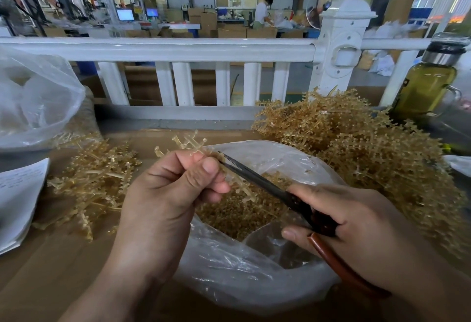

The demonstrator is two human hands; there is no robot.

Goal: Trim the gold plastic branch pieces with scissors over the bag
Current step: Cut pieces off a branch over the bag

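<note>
The clear, crinkled bag lay open, holding small gold trimmings. Above its mouth the left hand pinched a spiky gold branch, while the right hand gripped dark scissors, blades at the branch. A tangled gold pile lay right of the bag and a smaller heap left of it.

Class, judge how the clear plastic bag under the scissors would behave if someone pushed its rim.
The bag would probably crumple, not slide: its thin film is wrinkled and slack. The gold trimmings heaped inside likely weigh its base down.
</note>
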